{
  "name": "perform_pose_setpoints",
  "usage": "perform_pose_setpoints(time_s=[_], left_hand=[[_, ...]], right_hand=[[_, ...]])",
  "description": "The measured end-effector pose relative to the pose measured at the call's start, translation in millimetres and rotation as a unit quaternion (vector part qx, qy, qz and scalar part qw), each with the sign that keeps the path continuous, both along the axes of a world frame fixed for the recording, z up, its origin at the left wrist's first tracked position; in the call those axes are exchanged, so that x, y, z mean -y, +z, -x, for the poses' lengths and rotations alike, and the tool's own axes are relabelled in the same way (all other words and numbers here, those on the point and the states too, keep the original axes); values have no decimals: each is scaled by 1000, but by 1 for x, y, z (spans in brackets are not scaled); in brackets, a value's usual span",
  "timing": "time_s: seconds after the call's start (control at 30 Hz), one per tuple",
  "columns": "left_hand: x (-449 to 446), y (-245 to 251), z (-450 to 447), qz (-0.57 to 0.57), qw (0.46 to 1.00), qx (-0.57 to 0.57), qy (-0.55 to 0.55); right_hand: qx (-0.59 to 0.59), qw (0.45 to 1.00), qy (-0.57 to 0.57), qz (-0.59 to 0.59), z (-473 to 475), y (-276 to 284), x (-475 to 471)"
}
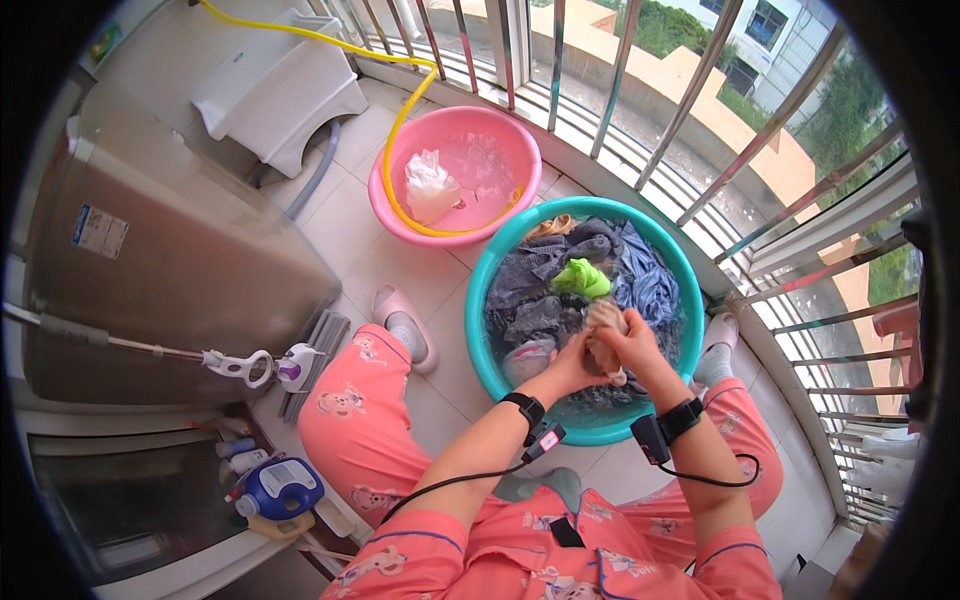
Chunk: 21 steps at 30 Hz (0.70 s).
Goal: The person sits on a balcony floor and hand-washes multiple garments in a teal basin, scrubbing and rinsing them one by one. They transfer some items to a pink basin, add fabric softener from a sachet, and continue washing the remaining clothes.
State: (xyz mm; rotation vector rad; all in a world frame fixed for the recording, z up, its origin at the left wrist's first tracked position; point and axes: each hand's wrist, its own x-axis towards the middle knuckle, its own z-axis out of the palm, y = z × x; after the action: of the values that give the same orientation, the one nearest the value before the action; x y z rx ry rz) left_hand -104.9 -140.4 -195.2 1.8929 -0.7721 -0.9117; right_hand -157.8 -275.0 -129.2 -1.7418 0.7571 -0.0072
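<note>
Both hands are over the teal plastic basin, gripping one small wet beige cloth between them. My left hand holds its near left side, while my right hand grips it from the right. Under and around them, dark grey clothes lie soaking in water. A blue garment lies at the basin's right side. The bright green cloth rests on the dark clothes just beyond my hands. To the left of my hands sits a grey and pink item, partly under water.
A pink basin with water, a whitish plastic bag and a yellow hose stands beyond. Metal railings curve along the right. At left are a large appliance, a flat mop and a blue detergent jug.
</note>
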Motion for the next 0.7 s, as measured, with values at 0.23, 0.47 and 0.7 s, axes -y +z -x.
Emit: perform_pose_setpoints(time_s=[0.23, 0.47, 0.7], left_hand=[[4, 84, -16, 127, 991, -49, 13], [-5, 48, -59, 39, 991, 104, -75], [-24, -19, -21, -217, 919, 306, -121]], right_hand=[[123, 981, -33, -150, 23, 102, 36], [55, 977, -140, -150, 31, 20, 66], [10, 988, -26, 150, 35, -115, 27]])
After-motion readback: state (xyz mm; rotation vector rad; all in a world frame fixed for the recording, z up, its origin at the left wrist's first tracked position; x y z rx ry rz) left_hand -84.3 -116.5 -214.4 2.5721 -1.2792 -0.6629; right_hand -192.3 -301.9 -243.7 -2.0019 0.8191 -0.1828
